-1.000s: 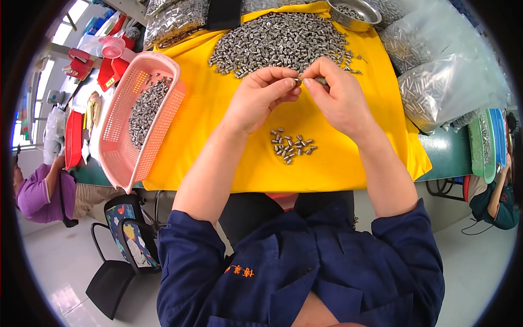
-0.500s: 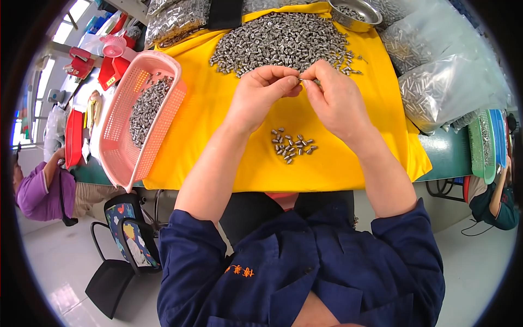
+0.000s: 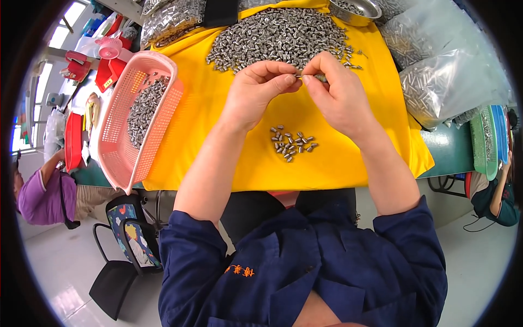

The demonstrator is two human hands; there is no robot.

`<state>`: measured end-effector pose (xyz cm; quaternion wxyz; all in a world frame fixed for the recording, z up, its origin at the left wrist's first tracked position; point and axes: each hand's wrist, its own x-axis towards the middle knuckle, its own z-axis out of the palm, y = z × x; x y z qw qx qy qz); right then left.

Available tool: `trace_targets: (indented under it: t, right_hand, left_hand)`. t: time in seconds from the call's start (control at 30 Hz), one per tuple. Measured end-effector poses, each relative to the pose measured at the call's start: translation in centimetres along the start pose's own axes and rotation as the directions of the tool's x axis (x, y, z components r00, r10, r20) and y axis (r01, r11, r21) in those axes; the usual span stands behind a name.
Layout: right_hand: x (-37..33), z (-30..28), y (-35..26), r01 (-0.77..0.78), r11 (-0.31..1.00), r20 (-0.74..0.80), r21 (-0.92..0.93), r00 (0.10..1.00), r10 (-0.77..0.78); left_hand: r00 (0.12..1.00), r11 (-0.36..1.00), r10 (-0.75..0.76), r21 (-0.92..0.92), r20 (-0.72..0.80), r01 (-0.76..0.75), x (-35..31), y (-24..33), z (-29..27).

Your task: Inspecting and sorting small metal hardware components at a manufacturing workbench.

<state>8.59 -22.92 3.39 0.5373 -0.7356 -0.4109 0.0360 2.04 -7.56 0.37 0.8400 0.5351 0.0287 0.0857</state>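
Observation:
Above the yellow cloth [image 3: 218,158], my left hand [image 3: 256,92] and my right hand [image 3: 340,95] meet fingertip to fingertip, both closed in a pinch. A tiny metal part [image 3: 298,76] shows between the fingertips; its exact kind is too small to make out. Something short and greenish-grey shows under my right fingers, mostly hidden. Just beyond my hands spreads a large heap of small silver cylindrical metal parts [image 3: 278,38]. Closer to me, between my forearms, lies a small loose group of similar metal parts [image 3: 289,146].
A pink perforated basket [image 3: 117,139] with metal parts stands on the left. Clear plastic bags [image 3: 436,87] of metal pieces lie at right, and a steel bowl [image 3: 359,19] at the back. Other people sit at both sides; an empty-seated chair [image 3: 117,283] stands at lower left.
My hands stay together in the same pinch, with my right fingers shifted slightly. The whole view has moved a little; the parts on the cloth look unchanged.

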Motion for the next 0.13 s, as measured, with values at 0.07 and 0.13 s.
trace_targets:
  t: [0.07, 0.13]
  right_hand:
    - [-0.14, 0.01, -0.03, 0.008, 0.999, 0.003, -0.048, 1.0, -0.008]
    - [-0.18, 0.19, 0.22, 0.069, 0.99, -0.009, -0.124, 0.997, -0.071]
  left_hand:
    - [1.0, 0.997, -0.022, 0.074, -0.018, 0.024, -0.04, 0.12, 0.14]
    - [1.0, 0.994, -0.01, 0.107, -0.03, 0.013, -0.08, 0.08, 0.13]
